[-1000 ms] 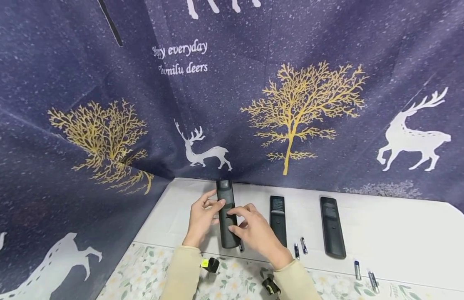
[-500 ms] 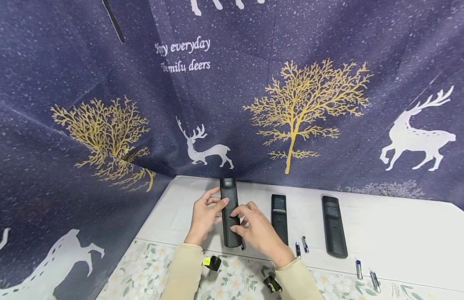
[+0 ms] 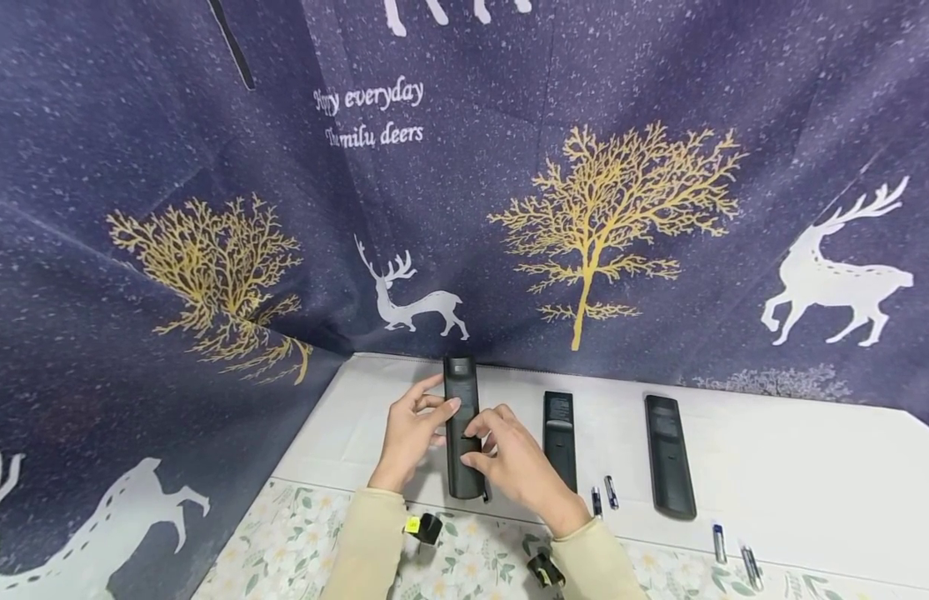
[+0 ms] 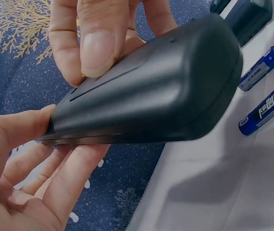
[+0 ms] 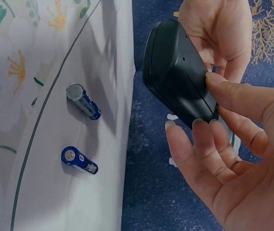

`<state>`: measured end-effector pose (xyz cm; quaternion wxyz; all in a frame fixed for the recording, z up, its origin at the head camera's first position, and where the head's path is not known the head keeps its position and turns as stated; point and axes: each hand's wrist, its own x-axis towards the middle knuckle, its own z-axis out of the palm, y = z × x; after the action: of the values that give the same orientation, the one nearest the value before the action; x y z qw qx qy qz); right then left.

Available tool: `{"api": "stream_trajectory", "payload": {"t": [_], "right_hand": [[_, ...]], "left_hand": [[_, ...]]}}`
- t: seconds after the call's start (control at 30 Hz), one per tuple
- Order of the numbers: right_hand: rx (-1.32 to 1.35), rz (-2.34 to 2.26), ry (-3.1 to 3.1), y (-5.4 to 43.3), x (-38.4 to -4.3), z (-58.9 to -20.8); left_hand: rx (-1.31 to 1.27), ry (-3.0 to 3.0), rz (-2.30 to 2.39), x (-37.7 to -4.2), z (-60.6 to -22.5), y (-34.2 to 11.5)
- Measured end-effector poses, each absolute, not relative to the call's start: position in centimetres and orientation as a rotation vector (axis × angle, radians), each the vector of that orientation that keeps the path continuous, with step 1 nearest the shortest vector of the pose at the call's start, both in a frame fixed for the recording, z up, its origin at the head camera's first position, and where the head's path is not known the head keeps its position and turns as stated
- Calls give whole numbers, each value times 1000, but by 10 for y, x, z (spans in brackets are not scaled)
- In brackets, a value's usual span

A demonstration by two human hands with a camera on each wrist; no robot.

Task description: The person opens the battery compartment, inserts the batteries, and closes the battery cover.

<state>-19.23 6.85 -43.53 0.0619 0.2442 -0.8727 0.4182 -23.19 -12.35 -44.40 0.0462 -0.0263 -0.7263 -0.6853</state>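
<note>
A black remote control [image 3: 461, 471] is held up over the white table, its back facing the head camera. My left hand [image 3: 406, 437] grips it along the left side, thumb on the back and fingers at the edge. Across the back, my right hand [image 3: 520, 467] pinches with bent fingers and thumb near the seam of the battery cover. In the left wrist view, the seam runs along the remote's dark casing [image 4: 151, 96] beside a right-hand thumb [image 4: 98, 50]. The right wrist view shows fingertips [image 5: 203, 126] touching the casing; the cover looks in place.
Two more black remotes [image 3: 560, 454] [image 3: 669, 458] lie on the table to the right. Small blue-and-silver batteries [image 3: 596, 502] [image 3: 718, 543] lie in pairs near the front. A floral cloth [image 3: 464, 567] covers the near edge, and a dark blue printed curtain [image 3: 449, 208] hangs behind.
The remote and both hands have shifted slightly right in the head view, which has moved a little too. Both hands keep their hold on the remote.
</note>
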Motion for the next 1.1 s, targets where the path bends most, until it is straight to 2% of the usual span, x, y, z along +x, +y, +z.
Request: {"api": "stream_trajectory", "payload": {"t": [0.63, 1.1], "right_hand": [[773, 1257, -2585, 69, -194, -436], [711, 1465, -2617, 69, -193, -432]], "left_hand": [[-109, -2215, -2114, -233, -445, -122], [-28, -2206, -2084, -233, -445, -126]]}}
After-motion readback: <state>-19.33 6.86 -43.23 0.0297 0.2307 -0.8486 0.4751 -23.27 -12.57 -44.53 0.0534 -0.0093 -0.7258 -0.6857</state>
